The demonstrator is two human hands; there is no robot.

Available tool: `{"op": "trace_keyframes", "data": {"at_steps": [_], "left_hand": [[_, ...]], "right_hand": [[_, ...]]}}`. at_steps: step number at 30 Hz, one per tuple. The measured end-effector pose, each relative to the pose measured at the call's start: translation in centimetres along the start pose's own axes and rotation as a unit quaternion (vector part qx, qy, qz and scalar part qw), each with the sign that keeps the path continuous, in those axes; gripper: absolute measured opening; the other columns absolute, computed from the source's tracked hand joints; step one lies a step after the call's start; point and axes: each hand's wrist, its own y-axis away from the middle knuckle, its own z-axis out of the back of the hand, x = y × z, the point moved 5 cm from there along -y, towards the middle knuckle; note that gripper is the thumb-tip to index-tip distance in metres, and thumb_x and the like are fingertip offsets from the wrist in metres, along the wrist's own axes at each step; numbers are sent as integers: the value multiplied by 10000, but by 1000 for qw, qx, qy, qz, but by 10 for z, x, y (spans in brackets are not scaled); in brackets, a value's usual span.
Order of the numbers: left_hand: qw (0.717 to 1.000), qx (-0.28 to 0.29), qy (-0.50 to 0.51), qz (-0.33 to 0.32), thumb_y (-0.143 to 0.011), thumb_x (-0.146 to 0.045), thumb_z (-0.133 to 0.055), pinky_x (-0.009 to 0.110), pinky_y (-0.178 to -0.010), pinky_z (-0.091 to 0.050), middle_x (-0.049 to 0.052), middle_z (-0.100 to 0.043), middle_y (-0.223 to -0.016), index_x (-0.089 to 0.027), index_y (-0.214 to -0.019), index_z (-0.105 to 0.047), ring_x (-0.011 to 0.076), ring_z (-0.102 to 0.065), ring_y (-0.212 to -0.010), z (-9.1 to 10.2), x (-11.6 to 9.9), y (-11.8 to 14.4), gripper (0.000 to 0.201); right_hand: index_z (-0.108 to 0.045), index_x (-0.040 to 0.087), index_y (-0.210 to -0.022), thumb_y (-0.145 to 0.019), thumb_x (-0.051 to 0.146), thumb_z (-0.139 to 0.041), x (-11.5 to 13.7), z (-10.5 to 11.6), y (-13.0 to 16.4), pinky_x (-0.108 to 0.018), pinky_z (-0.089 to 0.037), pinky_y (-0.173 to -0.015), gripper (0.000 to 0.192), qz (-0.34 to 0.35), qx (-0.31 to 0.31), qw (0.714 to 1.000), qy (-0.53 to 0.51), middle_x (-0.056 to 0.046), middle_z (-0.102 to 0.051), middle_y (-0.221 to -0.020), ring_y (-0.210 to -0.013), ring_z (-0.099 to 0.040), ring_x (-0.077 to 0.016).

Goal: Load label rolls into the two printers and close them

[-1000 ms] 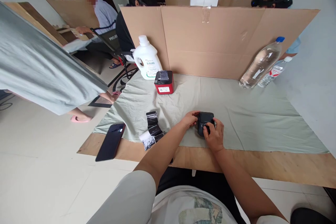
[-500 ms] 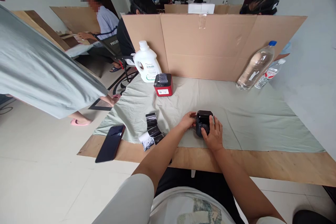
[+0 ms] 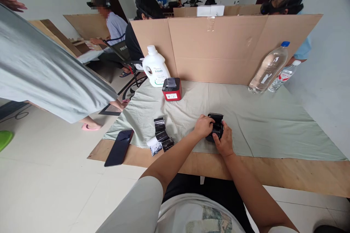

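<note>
A small black printer sits on the pale green cloth near the table's front edge. Its lid stands raised. My left hand grips its left side, fingers curled over the top. My right hand holds its right and front side, thumb against the body. Just left of my forearm lies a curled strip of dark printed paper.
A red and black printer and a white jug stand at the back left by a cardboard screen. Two water bottles lean at the back right. A black phone lies at the table's left corner. Other people sit behind.
The black printer's lid has come up from shut. My left hand has slid from its side onto its top, and my right hand has shifted lower on the front.
</note>
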Motion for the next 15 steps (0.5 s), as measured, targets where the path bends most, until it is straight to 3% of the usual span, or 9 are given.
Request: {"op": "trace_keyframes", "data": {"at_steps": [7,12,15], "left_hand": [[976,138,-167,28,-728,-198,-691,388,-974,-339,92,-689,-1074,-230,-902,-746,298,-495,-1099,-16,-14,-29,185],[960,170,-218,37,-715,-132,-683,464,-989,-293,205,-627,-1120,-125,-887,-720,360,-470,-1151,-22,-22,-36,177],[961,173,-211,36,-736,-142,-670,484,-988,-289,232,-599,-1149,-99,-915,-692,382,-452,-1170,-18,-24,-33,186]], "right_hand": [[-331,143,-1398,-911,550,-407,-3,-1,1,-546,-413,-973,640,20,-8,1000,-13,-189,-518,-1264,-1192,-476,-310],[-369,142,-1363,-907,562,-411,-1,-1,0,-542,-412,-971,621,29,-10,999,-13,-190,-528,-1247,-1186,-482,-314],[-352,130,-1371,-842,634,-491,1,-2,-1,-546,-419,-962,743,28,-11,1000,-9,-194,-523,-1244,-1168,-482,-322]]}}
